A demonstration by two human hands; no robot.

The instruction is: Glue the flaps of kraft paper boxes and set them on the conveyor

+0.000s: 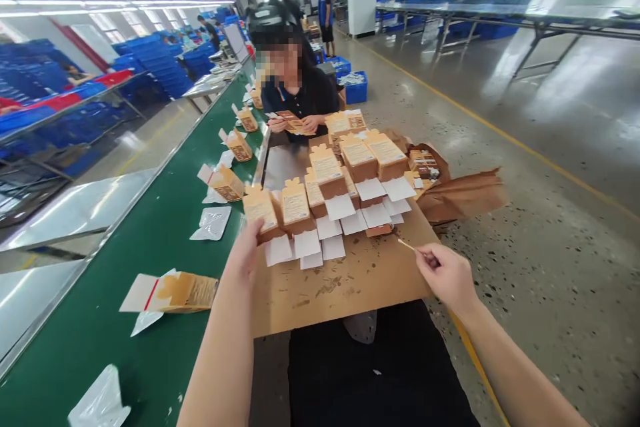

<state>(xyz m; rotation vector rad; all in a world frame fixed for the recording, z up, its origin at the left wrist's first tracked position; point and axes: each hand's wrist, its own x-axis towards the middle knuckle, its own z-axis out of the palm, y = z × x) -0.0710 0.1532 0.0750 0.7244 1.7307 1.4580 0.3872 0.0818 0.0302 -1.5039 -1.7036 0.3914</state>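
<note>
My left hand (246, 250) is at the left end of the stacked cartons, its fingers against the side of the leftmost orange-and-brown carton (261, 210); its grip is partly hidden. My right hand (443, 270) pinches a thin pale stick (406, 244) over the right edge of the brown cardboard sheet (350, 287). Several open cartons (327, 170) lie stacked in rows on the sheet, their white flaps (339, 207) pointing toward me. Small dark scraps (329, 285) are scattered on the cardboard in front of them.
A green conveyor belt (165, 213) on the left carries open cartons (190, 292) and white pouches (103, 400). Across the stack, a person (320, 97) holds flat cartons (295, 123). Crumpled brown paper (465, 197) lies at the right, with blue bins (354, 88) farther back.
</note>
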